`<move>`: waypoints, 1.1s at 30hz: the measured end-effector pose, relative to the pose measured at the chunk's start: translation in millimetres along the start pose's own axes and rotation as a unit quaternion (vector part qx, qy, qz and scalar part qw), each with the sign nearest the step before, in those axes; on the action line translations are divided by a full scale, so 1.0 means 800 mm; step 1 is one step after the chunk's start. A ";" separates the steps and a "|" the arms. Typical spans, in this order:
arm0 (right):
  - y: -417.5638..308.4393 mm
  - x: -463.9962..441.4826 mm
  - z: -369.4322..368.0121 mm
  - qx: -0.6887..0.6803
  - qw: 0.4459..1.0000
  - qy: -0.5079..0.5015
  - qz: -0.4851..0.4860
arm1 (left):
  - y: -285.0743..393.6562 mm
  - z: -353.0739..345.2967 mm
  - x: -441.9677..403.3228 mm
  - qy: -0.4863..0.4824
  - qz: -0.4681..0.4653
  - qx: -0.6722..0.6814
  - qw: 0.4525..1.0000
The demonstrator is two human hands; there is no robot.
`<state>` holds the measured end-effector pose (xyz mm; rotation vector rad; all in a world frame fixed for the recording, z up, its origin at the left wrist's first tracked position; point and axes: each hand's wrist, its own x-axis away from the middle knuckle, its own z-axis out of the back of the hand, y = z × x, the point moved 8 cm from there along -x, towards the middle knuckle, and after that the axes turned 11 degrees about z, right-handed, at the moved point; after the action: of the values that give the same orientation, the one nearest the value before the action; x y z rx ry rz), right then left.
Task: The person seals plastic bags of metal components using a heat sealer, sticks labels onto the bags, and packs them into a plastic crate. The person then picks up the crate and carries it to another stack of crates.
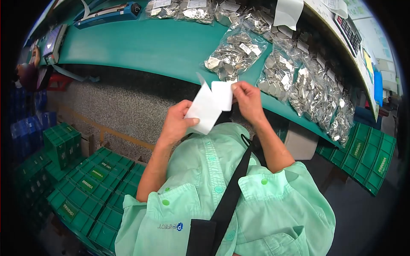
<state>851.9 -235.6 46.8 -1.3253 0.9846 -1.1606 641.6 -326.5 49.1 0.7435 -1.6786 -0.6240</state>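
Observation:
My left hand [178, 120] is closed on a larger folded white paper [204, 110], thumb on its lower left corner. Between the fingertips of my right hand [247, 100] is a smaller white card [222, 96], pinched at its upper right edge. The card's left edge meets the folded paper in front of my body. Just beyond the card, a clear plastic bag of flat metal parts [235, 53] lies on the green tabletop [171, 47].
More bags of metal parts [314, 85] line the table's right side. A calculator [348, 34] sits on the ledge. Green crates [92, 181] stand lower left, others [363, 155] at right. A person [32, 70] is at the far left, near a device [54, 42].

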 end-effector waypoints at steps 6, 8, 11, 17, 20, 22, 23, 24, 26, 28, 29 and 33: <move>-0.027 -0.081 0.099 0.231 0.963 0.111 0.077 | -0.022 0.066 0.032 0.063 0.015 0.064 0.996; -0.050 -0.102 0.096 0.392 0.897 0.126 0.162 | -0.031 0.077 0.038 0.085 0.024 0.072 0.993; -0.041 -0.116 0.044 0.499 0.826 0.101 0.244 | -0.036 0.074 0.038 0.079 0.020 0.083 0.993; -0.007 -0.075 -0.035 0.518 0.827 -0.032 0.217 | -0.039 0.067 0.043 0.084 0.029 0.075 0.993; -0.010 -0.100 -0.028 0.549 0.796 -0.030 0.252 | -0.041 0.074 0.047 0.101 0.024 0.080 0.991; 0.012 -0.116 -0.026 0.580 0.774 -0.043 0.250 | -0.047 0.073 0.047 0.111 0.025 0.081 0.990; 0.024 -0.123 -0.030 0.590 0.766 -0.057 0.249 | -0.046 0.068 0.047 0.116 0.024 0.084 0.989; 0.037 -0.129 -0.032 0.599 0.758 -0.071 0.247 | -0.043 0.064 0.049 0.121 0.024 0.086 0.989; 0.042 -0.147 -0.029 0.593 0.763 -0.092 0.241 | -0.042 0.056 0.049 0.130 0.027 0.089 0.987; 0.046 -0.172 -0.020 0.577 0.776 -0.103 0.234 | -0.045 0.045 0.049 0.133 0.031 0.093 0.986; 0.048 -0.184 -0.014 0.583 0.775 -0.103 0.219 | -0.043 0.039 0.050 0.149 0.039 0.082 0.985; 0.049 -0.170 -0.023 0.589 0.763 -0.138 0.226 | -0.050 0.021 0.050 0.159 0.041 0.098 0.981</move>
<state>811.0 -109.6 -7.0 -0.1738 0.1665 -0.8632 624.8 -382.6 41.3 0.8613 -1.4761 -0.2652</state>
